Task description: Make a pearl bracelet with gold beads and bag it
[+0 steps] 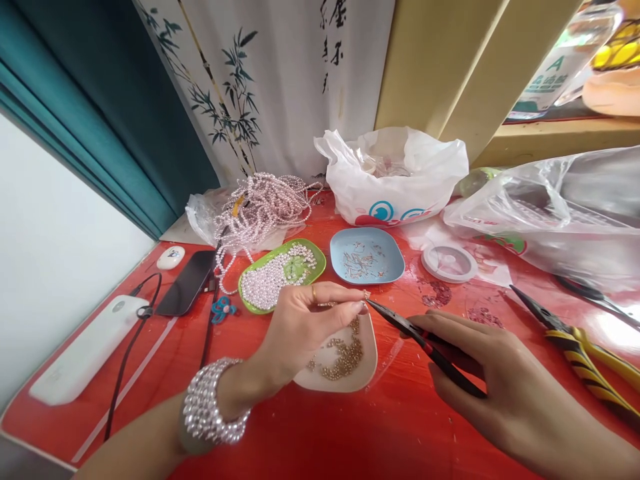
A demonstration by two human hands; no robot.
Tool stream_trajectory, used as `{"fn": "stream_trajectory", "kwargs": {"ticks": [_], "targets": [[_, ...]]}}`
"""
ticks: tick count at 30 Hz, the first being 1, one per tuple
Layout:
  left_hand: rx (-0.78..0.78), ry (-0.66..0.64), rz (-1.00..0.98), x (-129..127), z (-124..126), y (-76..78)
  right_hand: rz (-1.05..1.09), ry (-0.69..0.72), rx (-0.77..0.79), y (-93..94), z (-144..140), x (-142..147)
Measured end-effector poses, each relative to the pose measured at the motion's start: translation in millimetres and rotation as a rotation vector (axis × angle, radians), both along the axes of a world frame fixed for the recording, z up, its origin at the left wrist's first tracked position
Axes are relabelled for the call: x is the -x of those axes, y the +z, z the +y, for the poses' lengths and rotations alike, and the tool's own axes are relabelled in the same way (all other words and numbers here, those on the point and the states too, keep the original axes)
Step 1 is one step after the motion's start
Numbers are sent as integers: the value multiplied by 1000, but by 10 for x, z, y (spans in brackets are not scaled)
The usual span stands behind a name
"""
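Head view, left grip pinching tiny piece at fingertips, right grip clasping pliers

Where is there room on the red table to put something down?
The biggest free patch of red table is in front of the pale tray, between the pearl bracelet and the right hand. The back is crowded: pearl strands, a white bag, green tray, blue tray.

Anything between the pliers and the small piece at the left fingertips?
Nothing visible. The pliers in the right hand have their tips close against the small piece in the left hand; contact is too small to tell. The cream dish lies below, not between.
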State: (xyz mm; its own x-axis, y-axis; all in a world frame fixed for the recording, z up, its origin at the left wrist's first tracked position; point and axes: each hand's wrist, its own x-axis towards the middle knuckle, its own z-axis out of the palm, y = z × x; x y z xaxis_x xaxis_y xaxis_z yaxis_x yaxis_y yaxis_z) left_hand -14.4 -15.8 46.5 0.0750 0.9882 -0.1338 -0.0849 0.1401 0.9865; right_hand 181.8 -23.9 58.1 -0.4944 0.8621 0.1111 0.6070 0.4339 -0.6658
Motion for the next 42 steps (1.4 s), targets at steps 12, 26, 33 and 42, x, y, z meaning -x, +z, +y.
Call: {"fn": "stream_trajectory", "kwargs": {"ticks": [12,26,33,42], "targets": [[132,-54,-177,-17,20,-8,0,-8,37,-1,16,-4],[206,-21,-296,-58,-4,-17,38,-27,6,-92,-64,32],[148,12,-196,-36,-52,34,-62,11,-120,-90,-74,-3],[113,-44,-192,-5,-59,34,-164,11,-400,-154,-66,-7]]}}
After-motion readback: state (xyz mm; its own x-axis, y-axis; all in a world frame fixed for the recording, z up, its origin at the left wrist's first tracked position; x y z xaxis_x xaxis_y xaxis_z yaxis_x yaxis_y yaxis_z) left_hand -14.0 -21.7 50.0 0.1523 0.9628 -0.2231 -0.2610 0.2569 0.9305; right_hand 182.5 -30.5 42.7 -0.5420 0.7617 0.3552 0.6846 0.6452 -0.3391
